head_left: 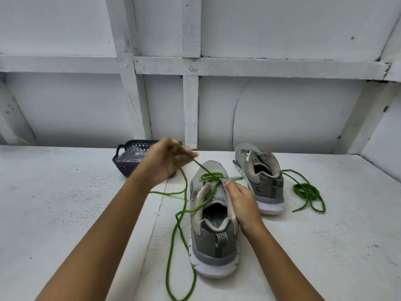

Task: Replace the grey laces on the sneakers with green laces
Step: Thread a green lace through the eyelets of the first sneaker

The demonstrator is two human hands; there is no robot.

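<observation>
A grey sneaker point(214, 237) stands heel toward me in the middle of the white table. A green lace point(184, 205) crosses its front eyelets and trails in a long loop off its left side. My left hand point(165, 161) is raised above and left of the toe and grips a strand of that lace, pulled taut. My right hand point(240, 203) rests on the shoe's right eyelet edge, fingertips pinching it by the lace. A second grey sneaker point(260, 177) without laces stands behind on the right, with another green lace point(308, 192) bunched beside it.
A dark blue plastic basket point(130, 157) with clear wrapping inside sits at the back left, partly behind my left hand. A white wall with wooden battens point(191, 109) rises behind the white table point(65, 213), and another wall closes the right side.
</observation>
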